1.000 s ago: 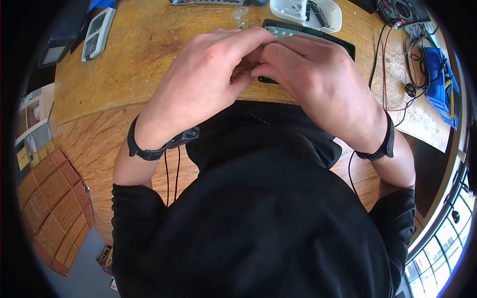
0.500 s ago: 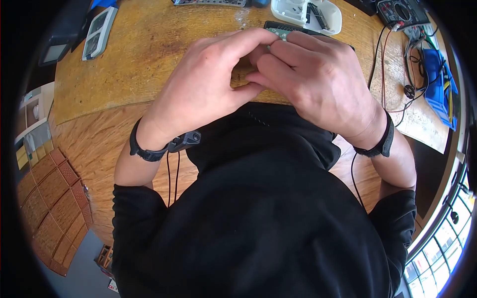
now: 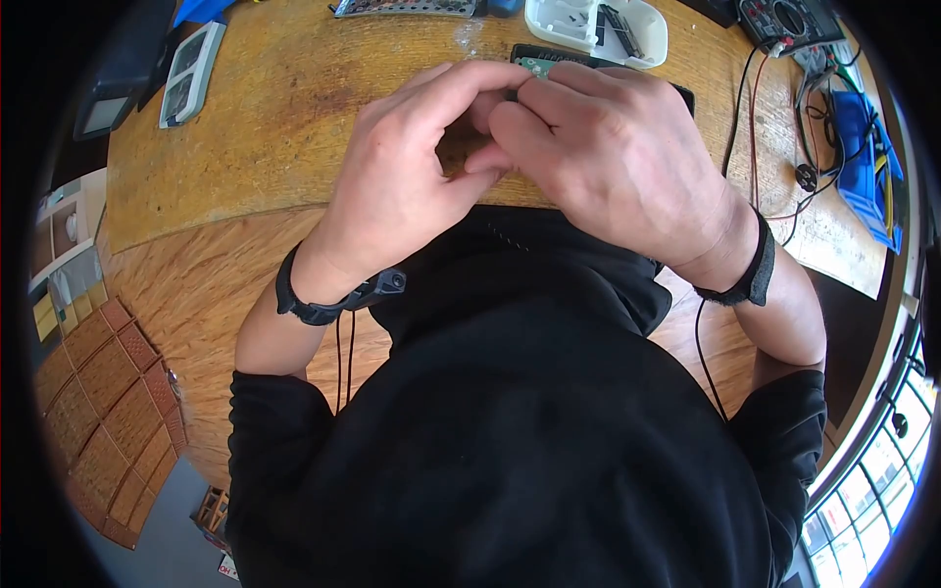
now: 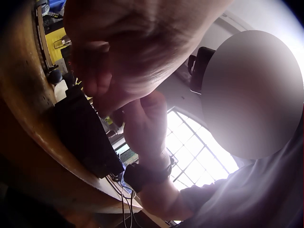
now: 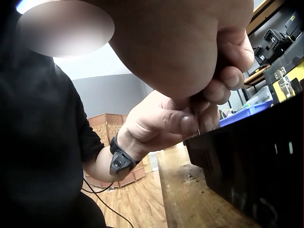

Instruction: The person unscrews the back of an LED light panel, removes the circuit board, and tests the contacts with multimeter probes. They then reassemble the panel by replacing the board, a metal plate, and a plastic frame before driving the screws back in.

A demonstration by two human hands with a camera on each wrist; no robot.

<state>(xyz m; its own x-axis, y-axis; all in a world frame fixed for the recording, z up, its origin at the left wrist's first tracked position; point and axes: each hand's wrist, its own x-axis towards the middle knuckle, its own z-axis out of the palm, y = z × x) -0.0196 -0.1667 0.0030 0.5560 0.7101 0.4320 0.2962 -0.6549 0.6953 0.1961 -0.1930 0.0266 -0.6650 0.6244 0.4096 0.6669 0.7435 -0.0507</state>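
Both hands meet over a black case (image 5: 232,166) on the workbench; a green circuit board (image 3: 535,67) shows past the fingers in the head view. My left hand (image 3: 397,186) arches in from the left, its thumb and fingers brought together at the tips. Across from it, my right hand (image 3: 627,167) has curled fingers, their tips close against the left fingertips. Between the fingertips in the right wrist view is a thin, dark piece (image 5: 196,116), pinched by both hands; its kind cannot be told. The palms hide most of the board.
A white tray (image 3: 652,44) of small parts stands behind the case. At the back right are a multimeter (image 3: 784,22) with leads and a blue bin (image 3: 853,147). A white-framed object (image 3: 191,73) lies at the left on the wooden bench (image 3: 255,147).
Both hands have shifted slightly left in the head view. The right fingers have bent more, and its thumb has come nearer the left thumb. The case stays beneath them.
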